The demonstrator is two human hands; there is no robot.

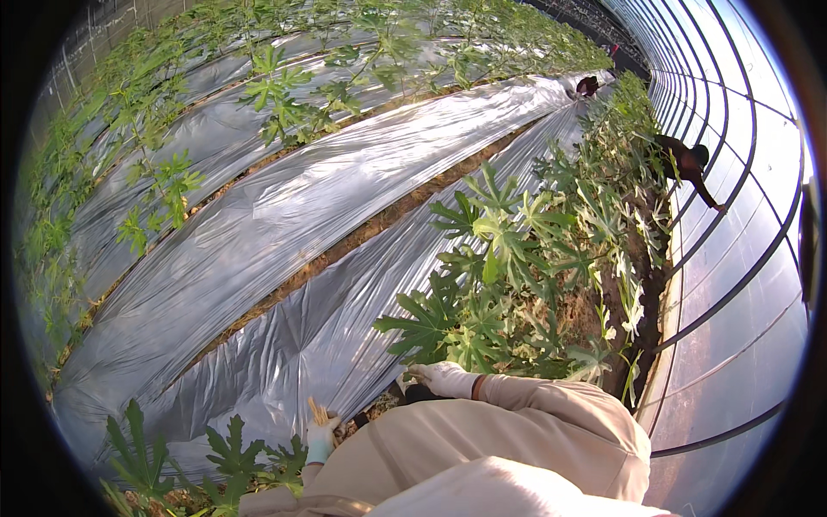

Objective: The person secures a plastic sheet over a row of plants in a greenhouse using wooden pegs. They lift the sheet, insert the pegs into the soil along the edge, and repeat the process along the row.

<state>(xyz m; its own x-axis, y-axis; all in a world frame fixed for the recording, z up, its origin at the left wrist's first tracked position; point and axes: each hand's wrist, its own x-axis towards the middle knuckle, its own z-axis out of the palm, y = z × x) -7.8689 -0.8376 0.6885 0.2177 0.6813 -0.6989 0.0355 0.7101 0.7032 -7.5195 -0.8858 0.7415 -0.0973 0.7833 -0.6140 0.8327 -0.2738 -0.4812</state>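
Observation:
My left hand [320,441], in a white and pale-blue glove, is closed around a small bundle of thin wooden sticks [319,412]; their tips stand up above the fingers. My right hand [444,378], in a white glove, reaches leftward past my knees to the edge of the silver plastic film [345,345]. Its fingers are drawn together at the film's edge, and what they hold there is too small to make out. Just beyond it grows a leafy plant [422,327] with deeply lobed green leaves. My beige-clad legs [482,431] are bent between the two hands.
More lobed leaves [142,457] grow at the lower left. A strip of bare soil [379,226] runs between film sheets. Several rows of plants stand at left. On the right rises a curved greenhouse wall [732,336] with dark ribs. A person [687,161] in dark clothes bends beside it.

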